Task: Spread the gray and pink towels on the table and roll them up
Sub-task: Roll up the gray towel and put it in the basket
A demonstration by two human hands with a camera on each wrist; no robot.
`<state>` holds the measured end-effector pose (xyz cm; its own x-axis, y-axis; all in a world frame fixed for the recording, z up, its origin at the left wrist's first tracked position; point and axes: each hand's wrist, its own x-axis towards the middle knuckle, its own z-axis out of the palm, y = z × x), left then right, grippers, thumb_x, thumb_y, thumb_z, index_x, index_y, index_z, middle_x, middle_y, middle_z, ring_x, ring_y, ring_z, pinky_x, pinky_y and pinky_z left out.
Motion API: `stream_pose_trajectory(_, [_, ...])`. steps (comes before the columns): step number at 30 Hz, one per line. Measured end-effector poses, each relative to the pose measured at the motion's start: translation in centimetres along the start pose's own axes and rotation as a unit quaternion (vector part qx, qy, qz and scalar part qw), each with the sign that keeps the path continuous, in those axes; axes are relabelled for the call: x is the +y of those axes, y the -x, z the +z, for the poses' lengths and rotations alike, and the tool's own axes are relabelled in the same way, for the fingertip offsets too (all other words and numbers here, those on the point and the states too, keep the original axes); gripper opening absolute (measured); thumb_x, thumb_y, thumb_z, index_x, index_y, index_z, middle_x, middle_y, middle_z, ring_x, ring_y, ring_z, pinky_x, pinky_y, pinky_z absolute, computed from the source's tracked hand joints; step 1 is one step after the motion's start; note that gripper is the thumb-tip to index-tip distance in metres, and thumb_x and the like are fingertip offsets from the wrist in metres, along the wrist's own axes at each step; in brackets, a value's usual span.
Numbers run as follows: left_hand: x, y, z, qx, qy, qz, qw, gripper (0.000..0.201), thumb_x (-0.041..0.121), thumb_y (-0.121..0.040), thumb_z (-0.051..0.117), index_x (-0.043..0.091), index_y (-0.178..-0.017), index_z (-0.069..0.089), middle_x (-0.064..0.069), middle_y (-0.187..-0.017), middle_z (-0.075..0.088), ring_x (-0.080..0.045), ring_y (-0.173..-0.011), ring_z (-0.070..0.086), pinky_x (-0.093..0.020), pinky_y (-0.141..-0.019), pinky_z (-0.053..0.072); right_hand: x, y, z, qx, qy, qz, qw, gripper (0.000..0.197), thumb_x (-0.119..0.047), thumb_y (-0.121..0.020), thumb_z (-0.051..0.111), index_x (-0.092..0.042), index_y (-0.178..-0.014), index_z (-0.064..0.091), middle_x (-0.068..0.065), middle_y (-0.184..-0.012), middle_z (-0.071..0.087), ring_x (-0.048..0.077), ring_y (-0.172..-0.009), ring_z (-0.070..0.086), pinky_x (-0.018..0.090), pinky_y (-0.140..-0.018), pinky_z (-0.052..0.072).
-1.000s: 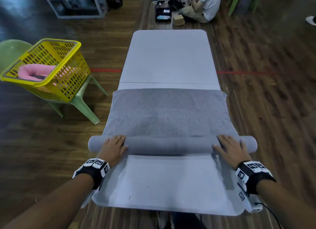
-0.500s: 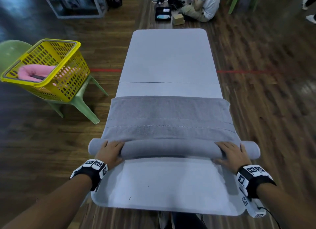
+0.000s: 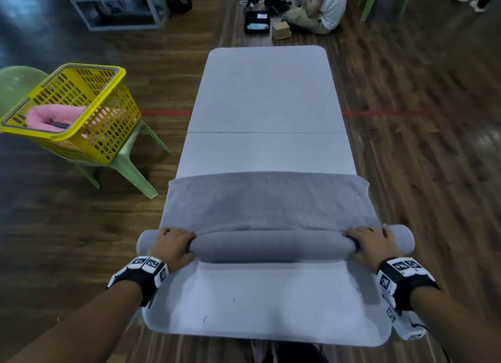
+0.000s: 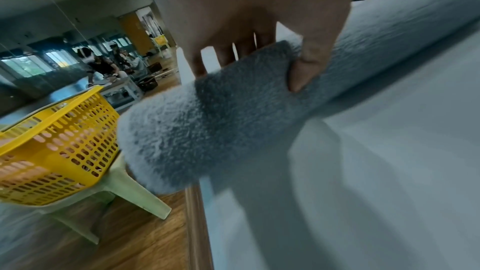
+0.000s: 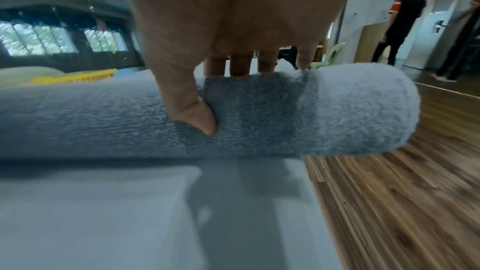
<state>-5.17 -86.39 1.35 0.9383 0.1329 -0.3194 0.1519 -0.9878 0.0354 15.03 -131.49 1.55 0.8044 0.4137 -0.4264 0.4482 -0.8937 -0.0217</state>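
Gripping the half-rolled gray towel (image 3: 273, 244) with left hand (image 3: 172, 244) and right hand (image 3: 372, 244), we leave the pink towel (image 3: 54, 116) in its basket (image 3: 108, 135).

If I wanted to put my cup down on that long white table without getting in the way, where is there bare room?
The far half of the long white table, beyond the flat part of the gray terry towel, is bare. A smaller bare strip lies between the towel's roll and the near edge. It is crowded at the roll, gripped by the left hand and right hand.

Large wood-floored hall (image 3: 406, 173) with mirrored wall (image 4: 52, 28).
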Motion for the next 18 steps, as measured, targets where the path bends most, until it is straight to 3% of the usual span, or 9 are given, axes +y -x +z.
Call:
stream_pose_trajectory(2, [0.3, -0.3, -0.6, 0.009, 0.029, -0.027, 0.999, 0.06, 0.05, -0.069, 0.032, 0.024, -0.117, 0.057, 0.002, -0.116, 0.062, -0.02, -0.111, 0.054, -0.037, -0.097, 0.031, -0.1, -1.1, -1.0, -0.005, -0.016, 0.019, 1.0, 0.048, -0.042, -0.08, 0.055, -0.043, -0.128, 0.049, -0.013, -0.136, 0.051, 0.014, -0.129, 0.039, 0.052, -0.113, 0.009])
stream_pose_trajectory(4, [0.4, -0.7, -0.6, 0.04, 0.066, -0.054, 0.996, 0.071, 0.052, -0.077, 0.019, 0.02, -0.134, 0.046, -0.001, -0.133, 0.053, -0.02, -0.124, 0.045, -0.041, -0.11, 0.022, -0.2, -2.1, -1.7, 0.017, -0.057, 0.033, 0.998, 0.049, -0.038, -0.088, 0.047, -0.039, -0.136, 0.042, -0.009, -0.145, 0.041, 0.015, -0.134, 0.034, 0.055, -0.114, 0.007])
stream_pose_trajectory(6, [0.6, -0.8, -0.4, 0.043, 0.074, -0.051, 0.995, 0.064, 0.054, -0.089, 0.034, 0.017, -0.141, 0.037, -0.003, -0.141, 0.046, -0.021, -0.13, 0.04, -0.046, -0.116, 0.014, 0.1, -2.5, -1.3, 0.045, -0.089, 0.025, 0.995, 0.051, -0.046, -0.093, 0.043, -0.036, -0.142, 0.034, -0.011, -0.15, 0.032, 0.013, -0.138, 0.027, 0.057, -0.113, 0.006])
stream_pose_trajectory(8, [0.5, -0.7, -0.1, 0.014, 0.05, -0.022, 0.998, 0.063, 0.05, -0.084, 0.056, 0.02, -0.138, 0.042, 0.0, -0.136, 0.05, -0.021, -0.126, 0.044, -0.045, -0.114, 0.015, 0.3, -2.0, -0.4, 0.036, -0.073, -0.003, 0.997, 0.061, -0.058, -0.086, 0.051, -0.037, -0.14, 0.033, -0.013, -0.147, 0.033, 0.013, -0.138, 0.026, 0.058, -0.112, 0.005])
stream_pose_trajectory(9, [0.4, -0.7, -0.1, -0.006, 0.032, -0.01, 0.999, 0.059, 0.048, -0.079, 0.058, 0.023, -0.132, 0.048, 0.002, -0.13, 0.055, -0.019, -0.121, 0.048, -0.042, -0.111, 0.02, 0.5, -1.6, 0.0, 0.029, -0.053, -0.015, 0.998, 0.061, -0.057, -0.083, 0.056, -0.038, -0.137, 0.036, -0.012, -0.144, 0.038, 0.014, -0.136, 0.03, 0.059, -0.113, 0.007])
stream_pose_trajectory(12, [0.2, -1.1, -0.5, -0.023, 0.014, -0.008, 1.0, 0.056, 0.054, -0.067, 0.042, 0.029, -0.113, 0.06, 0.006, -0.113, 0.064, -0.016, -0.107, 0.055, -0.035, -0.098, 0.032, 0.8, -1.7, -0.5, 0.022, -0.021, -0.013, 0.999, 0.049, -0.05, -0.077, 0.055, -0.041, -0.125, 0.05, -0.01, -0.129, 0.056, 0.015, -0.125, 0.042, 0.053, -0.112, 0.014])
stream_pose_trajectory(14, [0.4, -1.6, -0.9, 0.007, 0.035, -0.031, 0.999, 0.063, 0.054, -0.07, 0.034, 0.024, -0.119, 0.058, 0.001, -0.119, 0.062, -0.02, -0.111, 0.054, -0.039, -0.102, 0.031, 0.7, -2.7, -1.5, 0.035, -0.033, -0.005, 0.999, 0.047, -0.044, -0.08, 0.052, -0.039, -0.127, 0.051, -0.008, -0.13, 0.056, 0.017, -0.126, 0.043, 0.053, -0.113, 0.012])
stream_pose_trajectory(16, [0.3, -2.2, -0.8, 0.053, 0.051, -0.049, 0.996, 0.062, 0.052, -0.083, 0.03, 0.017, -0.129, 0.051, -0.005, -0.129, 0.056, -0.025, -0.119, 0.051, -0.046, -0.107, 0.031, 0.8, -3.8, -1.8, 0.093, -0.065, -0.007, 0.994, 0.043, -0.043, -0.088, 0.044, -0.034, -0.131, 0.047, -0.006, -0.136, 0.05, 0.018, -0.128, 0.042, 0.055, -0.113, 0.014])
stream_pose_trajectory(18, [0.3, -2.5, -0.5, 0.065, 0.043, -0.019, 0.997, 0.06, 0.055, -0.087, 0.044, 0.014, -0.132, 0.047, -0.008, -0.131, 0.054, -0.027, -0.12, 0.051, -0.051, -0.107, 0.033, 0.9, -4.0, -1.4, 0.108, -0.078, -0.023, 0.991, 0.049, -0.054, -0.091, 0.043, -0.031, -0.134, 0.042, -0.006, -0.141, 0.043, 0.018, -0.132, 0.037, 0.056, -0.112, 0.013])
